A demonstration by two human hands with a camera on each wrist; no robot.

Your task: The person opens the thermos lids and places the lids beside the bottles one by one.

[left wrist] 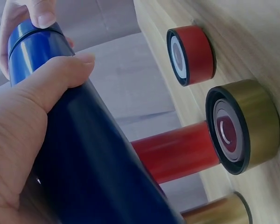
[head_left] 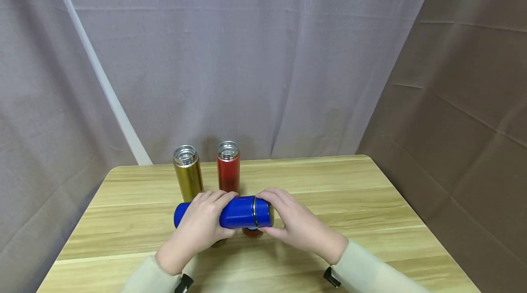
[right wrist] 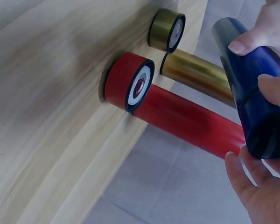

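Note:
A blue thermos bottle (head_left: 238, 213) is held on its side above the table, its capped end toward the right. My left hand (head_left: 203, 219) grips the bottle's body, thumb along the near side. My right hand (head_left: 290, 219) grips the blue lid (head_left: 264, 213) at the other end, fingers over the top and thumb below. The lid sits on the bottle with a thin shiny ring at the seam. Behind stand a gold bottle (head_left: 189, 178) and a red bottle (head_left: 228, 174), both upright without lids, partly hidden by the blue bottle and left hand.
A red lid (left wrist: 198, 55) and a gold lid (left wrist: 259, 126) lie on the wooden table (head_left: 329, 201) with their inner sides up, beneath the blue bottle. A grey curtain (head_left: 247, 55) hangs behind the table, and brown cloth (head_left: 465, 123) hangs at the right.

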